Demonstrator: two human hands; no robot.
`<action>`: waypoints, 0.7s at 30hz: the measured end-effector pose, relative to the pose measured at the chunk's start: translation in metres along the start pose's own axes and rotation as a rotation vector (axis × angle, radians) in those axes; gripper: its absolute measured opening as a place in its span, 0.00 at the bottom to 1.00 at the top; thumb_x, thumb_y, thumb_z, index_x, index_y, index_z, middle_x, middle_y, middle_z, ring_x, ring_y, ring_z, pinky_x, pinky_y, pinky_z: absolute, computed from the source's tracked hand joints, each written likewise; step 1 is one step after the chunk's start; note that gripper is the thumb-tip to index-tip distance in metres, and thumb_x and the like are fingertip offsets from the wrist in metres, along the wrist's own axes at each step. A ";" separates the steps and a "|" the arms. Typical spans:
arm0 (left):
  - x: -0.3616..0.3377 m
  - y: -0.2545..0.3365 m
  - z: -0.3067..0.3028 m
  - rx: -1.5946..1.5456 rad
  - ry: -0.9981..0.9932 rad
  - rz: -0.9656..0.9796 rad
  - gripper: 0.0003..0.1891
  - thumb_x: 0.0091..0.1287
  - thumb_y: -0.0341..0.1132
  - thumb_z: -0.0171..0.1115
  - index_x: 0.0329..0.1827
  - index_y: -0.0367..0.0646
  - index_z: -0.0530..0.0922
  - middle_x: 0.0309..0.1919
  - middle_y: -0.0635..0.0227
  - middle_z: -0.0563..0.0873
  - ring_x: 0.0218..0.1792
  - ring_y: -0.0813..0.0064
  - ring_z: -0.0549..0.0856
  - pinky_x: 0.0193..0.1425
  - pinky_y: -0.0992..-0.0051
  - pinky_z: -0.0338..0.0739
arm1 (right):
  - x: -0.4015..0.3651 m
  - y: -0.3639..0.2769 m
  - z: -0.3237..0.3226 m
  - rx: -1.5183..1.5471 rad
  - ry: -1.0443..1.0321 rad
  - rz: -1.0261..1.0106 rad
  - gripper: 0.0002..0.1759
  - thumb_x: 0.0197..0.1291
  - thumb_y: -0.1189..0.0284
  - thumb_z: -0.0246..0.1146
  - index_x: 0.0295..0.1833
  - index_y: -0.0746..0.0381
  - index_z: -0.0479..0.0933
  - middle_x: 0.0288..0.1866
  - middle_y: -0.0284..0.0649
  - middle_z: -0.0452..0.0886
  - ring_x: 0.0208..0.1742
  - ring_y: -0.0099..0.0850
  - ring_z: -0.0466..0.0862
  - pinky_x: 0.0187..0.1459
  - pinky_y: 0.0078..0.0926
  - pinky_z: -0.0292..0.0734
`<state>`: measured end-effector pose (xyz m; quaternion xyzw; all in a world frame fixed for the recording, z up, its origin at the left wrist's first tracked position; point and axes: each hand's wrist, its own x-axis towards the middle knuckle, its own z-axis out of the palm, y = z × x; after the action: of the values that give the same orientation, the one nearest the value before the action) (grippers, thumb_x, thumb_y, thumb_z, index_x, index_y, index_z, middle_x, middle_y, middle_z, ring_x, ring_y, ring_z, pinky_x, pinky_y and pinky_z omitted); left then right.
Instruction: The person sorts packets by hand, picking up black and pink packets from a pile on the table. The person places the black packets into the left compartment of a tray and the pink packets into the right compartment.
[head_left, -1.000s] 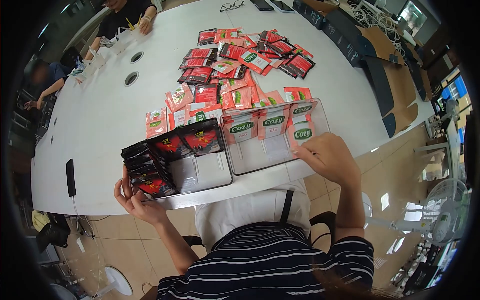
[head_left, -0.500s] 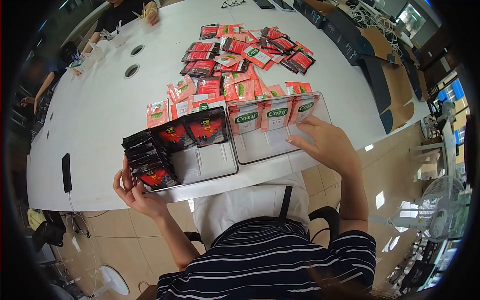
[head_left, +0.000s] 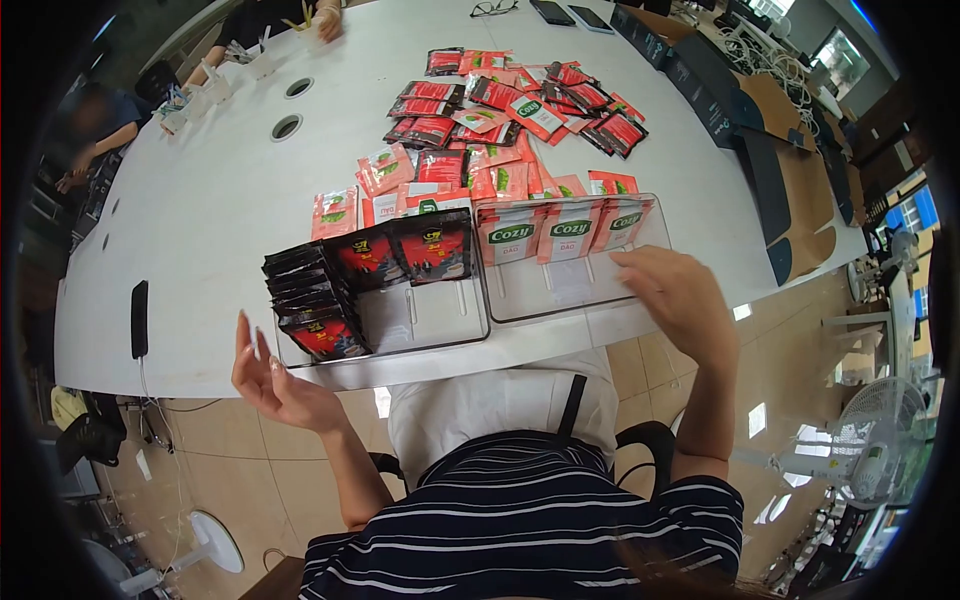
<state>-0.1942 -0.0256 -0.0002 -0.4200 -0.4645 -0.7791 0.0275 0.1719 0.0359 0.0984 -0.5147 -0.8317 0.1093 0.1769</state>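
Note:
Two clear plastic trays stand side by side at the table's near edge. In the left tray [head_left: 420, 335], black and red G7 coffee sachets [head_left: 325, 335] are stacked along the left side, and more G7 sachets [head_left: 432, 250] stand along the back. A row of pink Cozy sachets [head_left: 570, 232] leans on the back wall of the right tray [head_left: 560, 290]. My left hand [head_left: 285, 390] is just off the left tray's near left corner, fingers apart and holding nothing. Close to the right tray's right side is my right hand [head_left: 685, 298], its fingers loosely bent and thumb apart, empty.
Behind the trays lies a heap of loose pink and red-black sachets [head_left: 500, 125]. Open black cardboard boxes [head_left: 775, 170] and white cables [head_left: 770, 55] line the right side. Glasses and phones lie at the far edge. Another person's hand [head_left: 326, 22] is near cups at the far left.
My left hand has let go of the left tray's corner and opened. My right hand has drawn back from the Cozy sachets toward the right. The view has shifted slightly.

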 end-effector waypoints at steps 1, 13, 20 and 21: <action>0.002 0.009 0.002 0.024 0.020 0.058 0.16 0.61 0.26 0.45 0.53 0.37 0.69 0.61 0.40 0.73 0.65 0.51 0.72 0.68 0.55 0.66 | 0.000 -0.003 -0.003 0.147 0.147 -0.058 0.21 0.67 0.59 0.56 0.52 0.67 0.78 0.44 0.45 0.84 0.41 0.38 0.83 0.43 0.31 0.77; 0.021 0.159 0.020 -1.279 -1.300 -0.258 0.31 0.71 0.56 0.51 0.75 0.70 0.55 0.74 0.91 0.58 0.76 0.73 0.56 0.65 0.24 0.45 | -0.029 -0.083 -0.122 0.185 1.174 -0.992 0.17 0.70 0.73 0.49 0.54 0.74 0.74 0.42 0.51 0.84 0.39 0.33 0.85 0.38 0.24 0.79; 0.011 0.164 0.028 -1.466 -1.300 -0.058 0.26 0.72 0.48 0.52 0.73 0.66 0.61 0.72 0.77 0.66 0.72 0.74 0.65 0.67 0.28 0.48 | -0.029 -0.066 -0.124 0.132 1.315 -1.095 0.16 0.69 0.74 0.50 0.54 0.74 0.74 0.41 0.51 0.84 0.39 0.33 0.85 0.38 0.23 0.79; 0.011 0.165 0.035 -1.460 -1.242 -0.083 0.24 0.72 0.48 0.52 0.71 0.64 0.65 0.69 0.75 0.69 0.69 0.73 0.68 0.66 0.29 0.50 | -0.030 -0.063 -0.126 0.132 1.331 -1.108 0.16 0.69 0.74 0.50 0.54 0.74 0.75 0.41 0.51 0.84 0.39 0.33 0.85 0.38 0.23 0.79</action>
<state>-0.1081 -0.0891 0.1300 -0.6547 0.1895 -0.5152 -0.5196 0.1839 -0.0188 0.2314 0.0189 -0.6781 -0.2684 0.6839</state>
